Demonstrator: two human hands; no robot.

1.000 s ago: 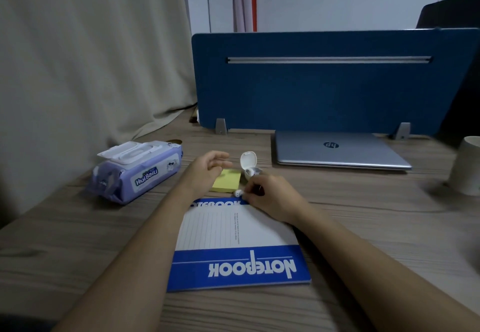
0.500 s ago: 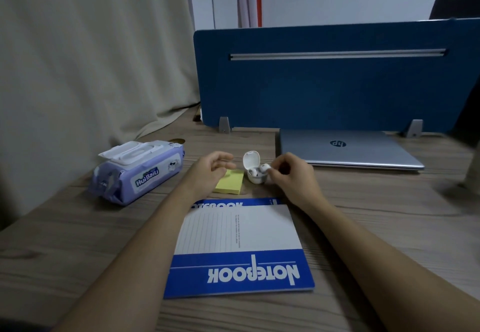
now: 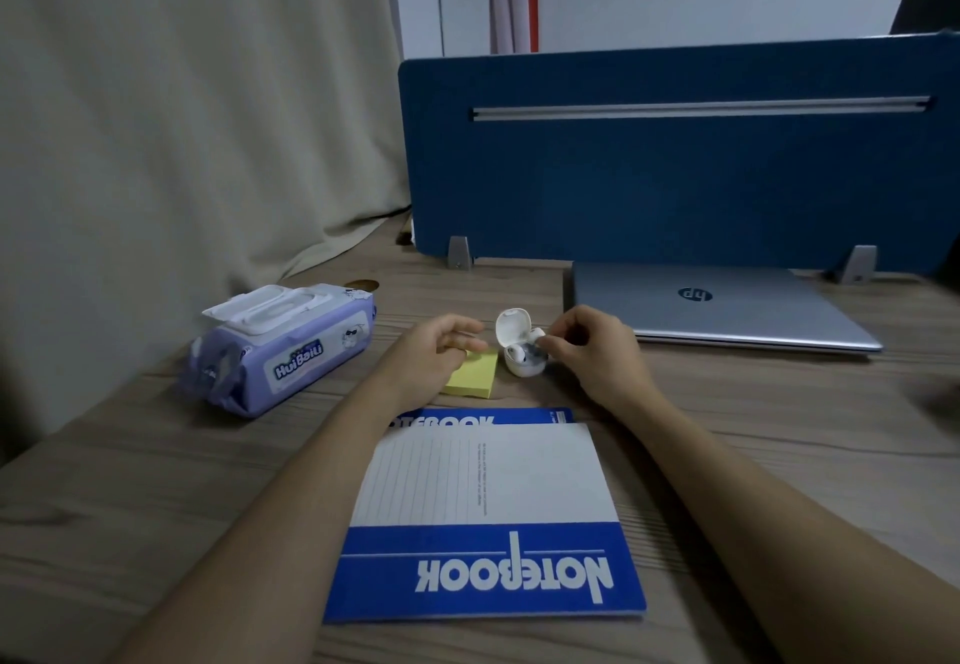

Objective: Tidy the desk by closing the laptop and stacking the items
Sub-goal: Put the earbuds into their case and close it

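A silver laptop [image 3: 727, 310] lies shut at the back right of the wooden desk [image 3: 156, 481]. A white earbud case [image 3: 511, 330] stands with its lid up beside a yellow sticky-note pad [image 3: 475, 377]. One earbud sits inside it. My right hand [image 3: 597, 351] pinches a second white earbud [image 3: 537, 336] at the case's mouth. My left hand [image 3: 436, 356] hovers over the pad with fingers loosely curled, holding nothing. A blue and white notebook [image 3: 488, 518] lies in front of me. A purple wet-wipes pack [image 3: 280, 351] rests at the left.
A blue divider panel [image 3: 675, 154] stands upright behind the laptop on metal feet. A beige curtain [image 3: 182, 117] hangs along the left and drapes onto the desk's back corner.
My right hand lifted the earbud from beside the notebook's top edge and carried it up to the open case. My left hand stayed over the sticky-note pad.
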